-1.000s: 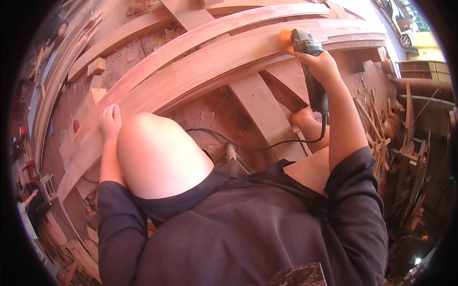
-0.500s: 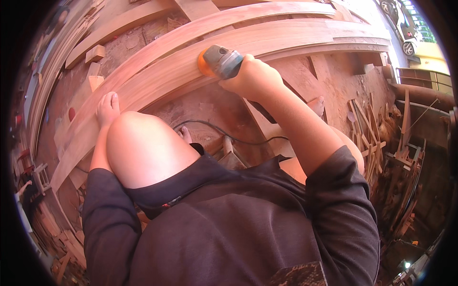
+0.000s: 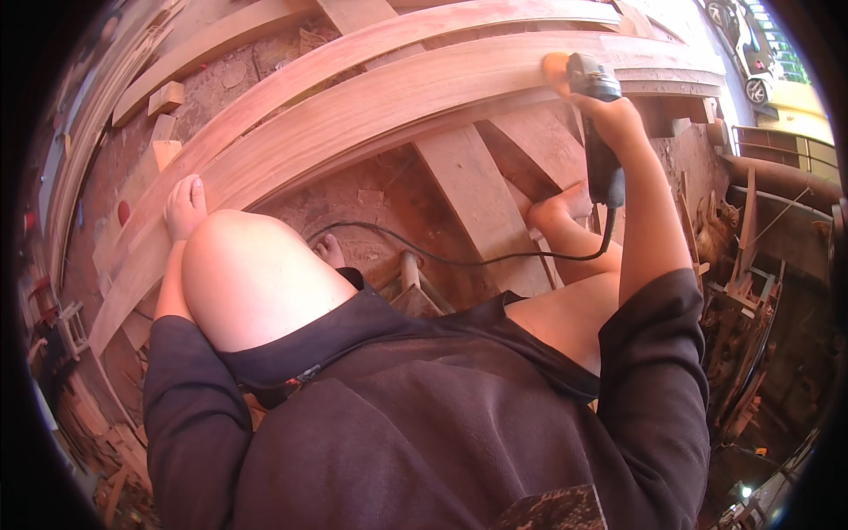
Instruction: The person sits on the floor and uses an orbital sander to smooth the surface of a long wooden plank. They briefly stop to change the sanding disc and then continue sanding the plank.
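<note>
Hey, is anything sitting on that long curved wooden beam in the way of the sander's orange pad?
Nothing visible. The right hand holds the grey power sander with its orange pad on the long curved wooden beam. The left hand rests far along the beam's other end.

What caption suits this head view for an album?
Right hand presses a corded grey power sander on a long curved reddish wooden plank; left hand steadies it.

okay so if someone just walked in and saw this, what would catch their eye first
Probably the right hand near the top right, closed on a corded power sander pressed to a long curved wooden beam. At left, the left hand rests flat on that beam, beside a raised bare knee.
</note>
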`<state>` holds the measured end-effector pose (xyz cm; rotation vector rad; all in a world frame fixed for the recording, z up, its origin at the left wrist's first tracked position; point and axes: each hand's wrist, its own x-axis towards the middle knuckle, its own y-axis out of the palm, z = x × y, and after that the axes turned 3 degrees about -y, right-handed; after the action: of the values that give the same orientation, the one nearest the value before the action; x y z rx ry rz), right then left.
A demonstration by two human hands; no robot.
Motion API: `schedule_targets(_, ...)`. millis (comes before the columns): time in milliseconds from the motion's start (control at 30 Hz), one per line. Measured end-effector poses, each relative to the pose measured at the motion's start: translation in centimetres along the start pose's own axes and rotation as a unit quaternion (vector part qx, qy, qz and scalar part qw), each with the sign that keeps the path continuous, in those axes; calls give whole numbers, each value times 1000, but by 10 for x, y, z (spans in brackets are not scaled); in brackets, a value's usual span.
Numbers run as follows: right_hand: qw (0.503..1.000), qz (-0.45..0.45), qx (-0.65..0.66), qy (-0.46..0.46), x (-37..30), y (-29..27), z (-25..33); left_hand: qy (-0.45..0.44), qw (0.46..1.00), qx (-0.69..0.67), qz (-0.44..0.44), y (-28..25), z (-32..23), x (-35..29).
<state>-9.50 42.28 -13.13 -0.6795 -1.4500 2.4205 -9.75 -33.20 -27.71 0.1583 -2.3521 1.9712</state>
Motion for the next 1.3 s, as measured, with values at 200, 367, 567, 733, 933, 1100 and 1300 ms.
schedule_targets(200,998,14,9,-57,-28,22,57,-3,1000,-14,0,2,0,-2)
schedule_targets(367,989,106,-43,-95,-87,75,151,7,1000,1,-16,6,7,5)
schedule_targets(567,975,117,-91,-165,-128,112,205,7,1000,-16,-25,8,13,2)
schedule_targets(733,981,91,-108,-129,-70,69,137,14,999,-26,-37,5,2,2)
schedule_targets(933,988,-3,-27,-150,50,21,-2,-22,999,-42,-27,6,-8,1)
schedule_targets(1100,996,-17,64,-65,52,13,10,-32,999,-33,-26,4,-6,-4)
schedule_targets(1300,996,47,-8,-77,-32,68,119,5,999,-29,-45,12,-1,6)
